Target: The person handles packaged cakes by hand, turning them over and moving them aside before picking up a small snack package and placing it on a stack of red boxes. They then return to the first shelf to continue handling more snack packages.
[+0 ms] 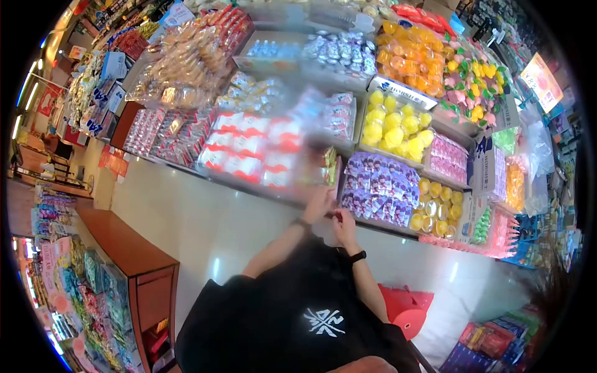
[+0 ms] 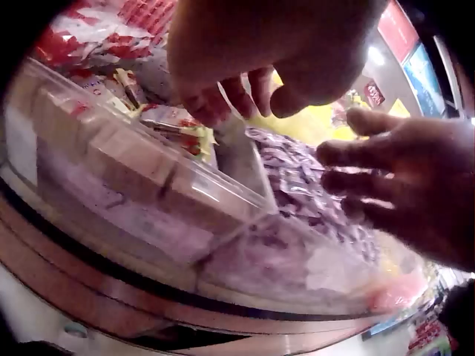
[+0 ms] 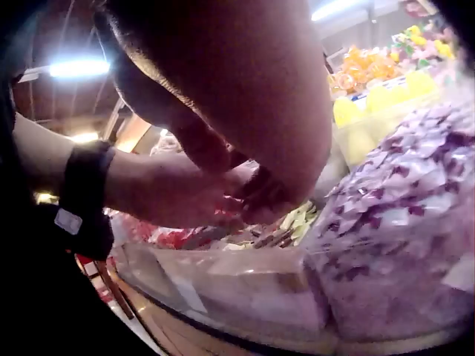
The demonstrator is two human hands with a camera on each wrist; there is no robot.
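Observation:
My left hand [image 1: 318,206] hovers at the front edge of the display bins, its fingers hanging loosely with nothing seen in them. Just right of it, my right hand [image 1: 343,227] holds nothing visible; in the left wrist view its fingers reach out nearly straight toward the left hand. Below the left fingers is a clear-fronted bin with small red-and-cream wrapped packets [image 2: 174,122]. Purple-and-white packets [image 1: 380,183] fill the neighbouring bin, close to the right hand. In the right wrist view, the right hand [image 3: 260,104] looms large and partly covers the left.
Red-and-white packages [image 1: 245,146] lie left of the hands. Yellow packs [image 1: 393,127] and yellow-lidded cups [image 1: 438,202] sit to the right. A wooden counter [image 1: 127,242] stands at the left, a red stool-like object [image 1: 405,311] near my right side.

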